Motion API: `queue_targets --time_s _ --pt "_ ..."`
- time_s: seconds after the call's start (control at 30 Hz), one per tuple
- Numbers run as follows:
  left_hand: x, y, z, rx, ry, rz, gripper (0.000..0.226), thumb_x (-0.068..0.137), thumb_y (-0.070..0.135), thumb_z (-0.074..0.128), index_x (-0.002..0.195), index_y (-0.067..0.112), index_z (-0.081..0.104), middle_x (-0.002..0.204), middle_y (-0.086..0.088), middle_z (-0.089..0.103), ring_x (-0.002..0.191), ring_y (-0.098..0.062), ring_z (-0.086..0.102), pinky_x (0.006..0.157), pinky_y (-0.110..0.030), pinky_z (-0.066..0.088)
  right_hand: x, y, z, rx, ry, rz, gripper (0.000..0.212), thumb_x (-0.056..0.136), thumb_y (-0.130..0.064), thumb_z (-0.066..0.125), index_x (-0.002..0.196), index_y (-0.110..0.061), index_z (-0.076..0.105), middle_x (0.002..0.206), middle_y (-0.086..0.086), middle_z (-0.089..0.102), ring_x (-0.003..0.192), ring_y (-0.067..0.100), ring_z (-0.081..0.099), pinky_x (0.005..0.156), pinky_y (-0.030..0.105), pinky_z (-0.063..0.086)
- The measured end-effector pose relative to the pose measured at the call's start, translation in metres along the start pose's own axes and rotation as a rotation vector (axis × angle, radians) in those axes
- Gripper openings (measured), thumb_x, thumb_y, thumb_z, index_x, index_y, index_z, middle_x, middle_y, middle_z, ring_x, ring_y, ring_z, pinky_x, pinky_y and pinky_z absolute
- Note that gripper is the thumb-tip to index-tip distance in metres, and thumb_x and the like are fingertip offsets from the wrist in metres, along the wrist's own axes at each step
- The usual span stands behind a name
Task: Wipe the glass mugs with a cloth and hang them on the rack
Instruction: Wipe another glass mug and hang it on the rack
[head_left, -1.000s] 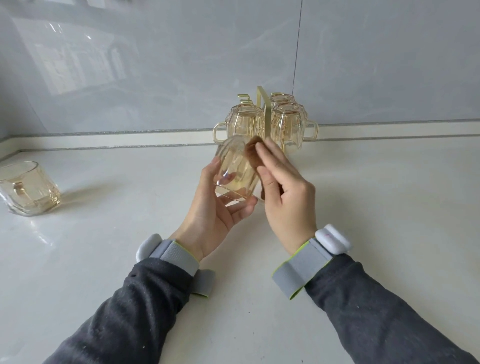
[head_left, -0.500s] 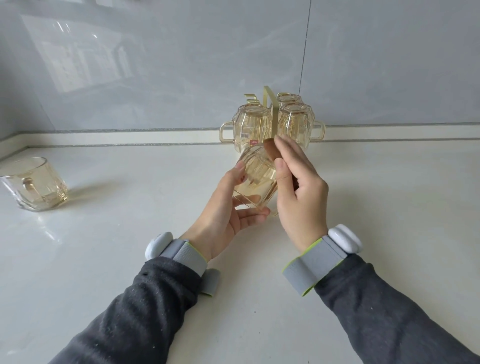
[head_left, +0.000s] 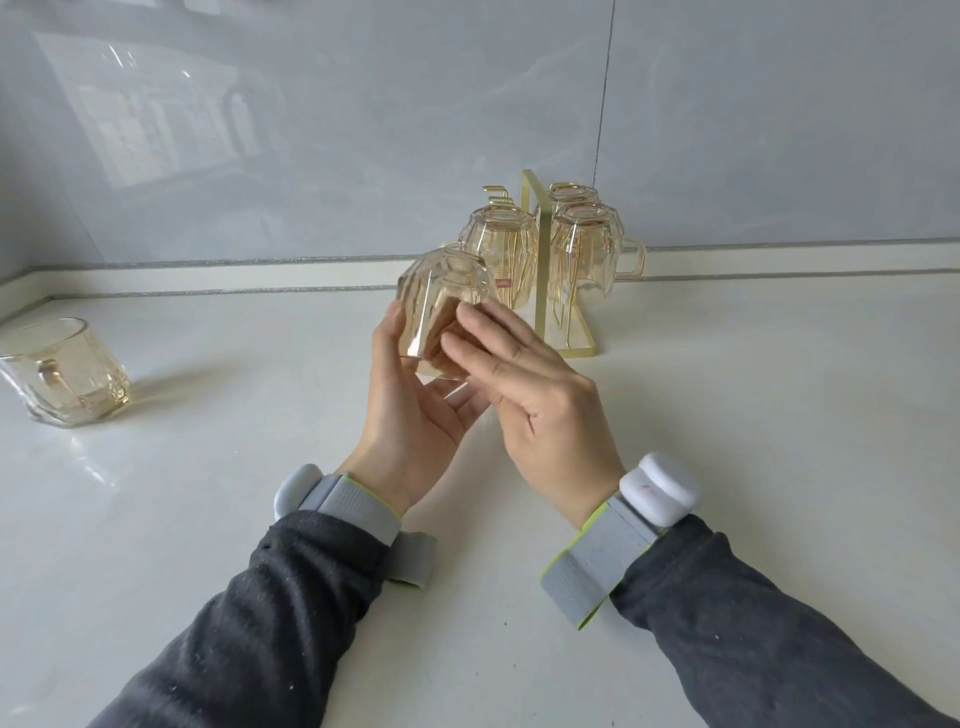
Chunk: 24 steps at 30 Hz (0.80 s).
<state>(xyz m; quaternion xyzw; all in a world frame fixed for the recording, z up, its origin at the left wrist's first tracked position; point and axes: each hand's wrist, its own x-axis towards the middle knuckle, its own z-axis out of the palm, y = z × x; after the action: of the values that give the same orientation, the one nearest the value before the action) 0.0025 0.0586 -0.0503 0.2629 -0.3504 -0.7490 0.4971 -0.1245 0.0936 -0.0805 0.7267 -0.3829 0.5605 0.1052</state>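
My left hand (head_left: 410, 431) grips an amber glass mug (head_left: 441, 291), tilted with its base up and away from me, just in front of the rack. My right hand (head_left: 545, 405) lays its fingers along the mug's right side and holds a small brown cloth (head_left: 449, 335) against the glass; most of the cloth is hidden under the fingers. The gold rack (head_left: 535, 234) stands by the wall with three amber mugs hung upside down: a left one (head_left: 498, 244), a right one (head_left: 587, 244) and a rear one (head_left: 571, 192). A bare gold hook (head_left: 496, 193) shows at the rack's rear left.
Another amber glass mug (head_left: 67, 374) stands upright on the white counter (head_left: 753, 415) at the far left. The grey tiled wall (head_left: 363, 130) and a low ledge close off the back.
The mug has turned in my left hand, so its base now points up. My right fingers have slid down its side with the cloth. Both hands sit slightly lower and closer to me.
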Motion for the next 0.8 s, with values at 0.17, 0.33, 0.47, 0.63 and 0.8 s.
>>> queue_targets --time_s 0.17,0.33,0.47,0.63,0.8 --pt "-0.002 -0.004 0.005 0.099 -0.064 -0.099 0.053 0.093 0.062 0.057 0.114 0.013 0.058 0.097 -0.015 0.064 0.071 -0.027 0.069 0.067 -0.032 0.061 0.006 0.002 -0.011 0.018 0.209 0.158 0.035 0.097 0.011 0.056 0.128 0.001 0.066 0.143 0.014 0.056 0.137 0.028 0.051 0.110 0.021 0.042" --pt "-0.004 -0.007 0.009 0.152 -0.099 -0.114 0.069 0.075 0.065 0.061 0.122 0.016 0.057 0.094 -0.013 0.061 0.066 -0.029 0.069 0.059 -0.032 0.061 0.012 0.003 -0.020 0.198 0.298 0.456 0.034 0.105 -0.014 0.051 0.138 -0.016 0.060 0.141 -0.003 0.060 0.134 0.003 0.052 0.111 0.022 0.040" --pt "-0.002 -0.007 0.005 0.117 -0.094 -0.115 0.066 0.076 0.067 0.060 0.118 0.016 0.059 0.090 -0.013 0.062 0.066 -0.028 0.069 0.061 -0.032 0.061 0.014 -0.003 -0.019 0.239 0.265 0.525 0.037 0.107 -0.015 0.048 0.142 -0.020 0.056 0.141 -0.009 0.059 0.134 0.001 0.051 0.112 0.024 0.039" --pt "-0.002 -0.007 0.006 0.059 -0.104 -0.145 0.064 0.076 0.070 0.059 0.113 0.018 0.061 0.099 -0.016 0.062 0.066 -0.026 0.069 0.062 -0.031 0.062 0.014 0.003 -0.017 0.323 0.323 0.701 0.032 0.105 -0.028 0.050 0.134 -0.035 0.063 0.096 -0.011 0.070 0.082 0.014 0.067 0.076 0.038 0.057" --pt "0.000 -0.009 0.004 0.251 -0.077 -0.142 0.068 0.092 0.076 0.043 0.121 0.019 0.064 0.101 -0.017 0.068 0.074 -0.031 0.074 0.067 -0.034 0.064 0.015 0.008 -0.015 0.423 0.417 0.803 0.029 0.101 -0.022 0.053 0.124 -0.027 0.070 0.085 -0.008 0.067 0.074 0.014 0.055 0.074 0.032 0.048"
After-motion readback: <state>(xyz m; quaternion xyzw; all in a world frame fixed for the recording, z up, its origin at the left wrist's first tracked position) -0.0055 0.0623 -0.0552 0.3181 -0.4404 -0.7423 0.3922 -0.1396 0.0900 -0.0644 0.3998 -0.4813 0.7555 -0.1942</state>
